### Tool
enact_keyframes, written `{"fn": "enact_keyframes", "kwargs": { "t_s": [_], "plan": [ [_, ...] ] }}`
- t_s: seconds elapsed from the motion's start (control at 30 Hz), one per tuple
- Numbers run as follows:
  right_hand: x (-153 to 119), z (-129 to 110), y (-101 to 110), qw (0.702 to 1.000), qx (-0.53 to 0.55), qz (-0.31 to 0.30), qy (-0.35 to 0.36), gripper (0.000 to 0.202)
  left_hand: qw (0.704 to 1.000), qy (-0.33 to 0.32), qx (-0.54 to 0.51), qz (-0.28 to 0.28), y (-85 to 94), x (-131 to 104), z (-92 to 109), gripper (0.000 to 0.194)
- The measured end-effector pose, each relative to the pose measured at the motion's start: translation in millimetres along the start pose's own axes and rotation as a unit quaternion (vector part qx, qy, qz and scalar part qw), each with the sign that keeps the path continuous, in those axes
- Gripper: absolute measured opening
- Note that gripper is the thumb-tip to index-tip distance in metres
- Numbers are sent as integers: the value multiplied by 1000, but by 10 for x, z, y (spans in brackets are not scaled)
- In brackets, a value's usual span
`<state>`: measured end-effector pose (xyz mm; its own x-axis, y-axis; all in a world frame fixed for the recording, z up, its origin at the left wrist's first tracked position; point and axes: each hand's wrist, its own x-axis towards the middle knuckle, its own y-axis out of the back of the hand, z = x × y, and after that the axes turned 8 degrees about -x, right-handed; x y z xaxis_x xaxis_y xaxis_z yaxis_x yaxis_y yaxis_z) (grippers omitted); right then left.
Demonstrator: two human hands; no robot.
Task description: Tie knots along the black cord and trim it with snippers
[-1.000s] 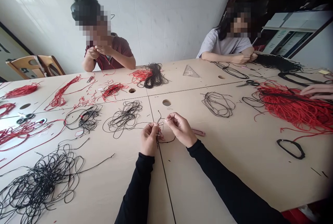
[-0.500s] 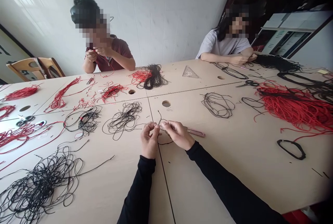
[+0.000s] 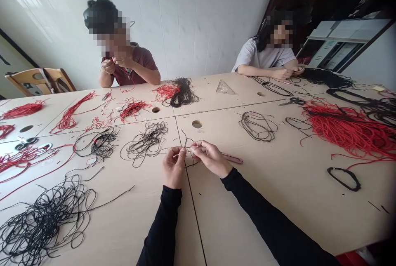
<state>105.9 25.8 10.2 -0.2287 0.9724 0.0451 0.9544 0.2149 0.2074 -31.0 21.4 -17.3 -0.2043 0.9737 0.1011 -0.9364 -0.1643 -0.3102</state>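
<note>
Over the seam of the table, my left hand (image 3: 174,166) pinches a thin black cord (image 3: 186,138) between thumb and fingers. One end of the cord sticks up above the fingertips, and a loop of it hangs below between the hands. Close beside it, my right hand (image 3: 212,158) is closed with thumb and forefinger on the same cord. The exact spot where the fingertips meet the cord is too small to make out. Just behind the right hand lies a pink tool (image 3: 232,158), partly covered by that hand. A tangle of black cords (image 3: 148,142) lies left of my hands.
A large black cord heap (image 3: 46,220) covers the near left. Red cords (image 3: 349,130), a black cord ring (image 3: 344,178) and scissors (image 3: 292,101) lie right. A set square (image 3: 225,88) rests near the far edge. Two people sit opposite, handling cords. The table has round holes (image 3: 197,124).
My left hand has shifted slightly left and the gap between my hands has widened a little. The cord between them shows more. The view has turned slightly.
</note>
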Motion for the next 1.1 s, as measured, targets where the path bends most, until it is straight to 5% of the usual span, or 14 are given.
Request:
{"fn": "enact_keyframes", "kwargs": {
  "t_s": [0.3,0.63,1.1],
  "plan": [
    [-1,1,10,998,-47,0,35,30,999,18,-28,-15,-11,-4,8,21],
    [13,19,47,996,-61,18,66,23,994,45,-30,-98,-4,8,-6,26],
    [22,76,30,1000,-13,1,0,29,999,35,-27,-10,-6,19,-9,26]
  ]
}}
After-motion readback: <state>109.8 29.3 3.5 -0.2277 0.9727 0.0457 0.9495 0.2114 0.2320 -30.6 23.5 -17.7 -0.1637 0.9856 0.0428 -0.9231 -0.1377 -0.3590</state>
